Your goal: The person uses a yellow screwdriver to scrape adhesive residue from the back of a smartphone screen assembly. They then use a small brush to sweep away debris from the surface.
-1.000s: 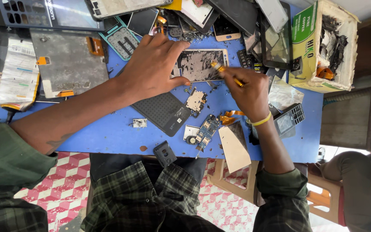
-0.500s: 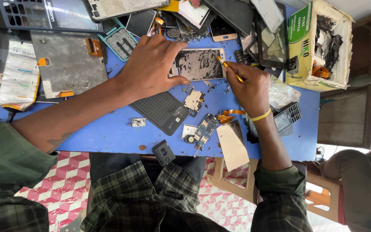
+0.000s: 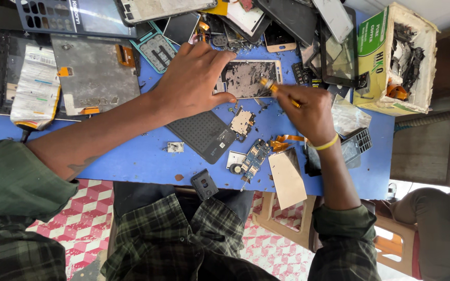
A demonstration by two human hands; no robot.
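Note:
An opened phone frame [image 3: 251, 77] lies on the blue table [image 3: 131, 161]. My left hand [image 3: 196, 80] presses on its left side, fingers spread over the edge. My right hand [image 3: 311, 109], with a yellow band on the wrist, grips a small yellow-handled screwdriver [image 3: 276, 89] whose tip rests on the frame's right part. Below the frame lie a small circuit board [image 3: 242, 122], a dark perforated back cover [image 3: 204, 135] and a blue circuit board [image 3: 253, 157].
Several phone screens and covers [image 3: 298, 21] pile at the table's far edge. A large grey panel [image 3: 92, 73] lies at left. A cardboard box [image 3: 397, 57] of scrap stands at right. A keypad phone [image 3: 358, 143] and tan card [image 3: 287, 179] sit near the front edge.
My right hand and the screwdriver have shifted slightly upward over the frame. My left hand has stayed on the frame.

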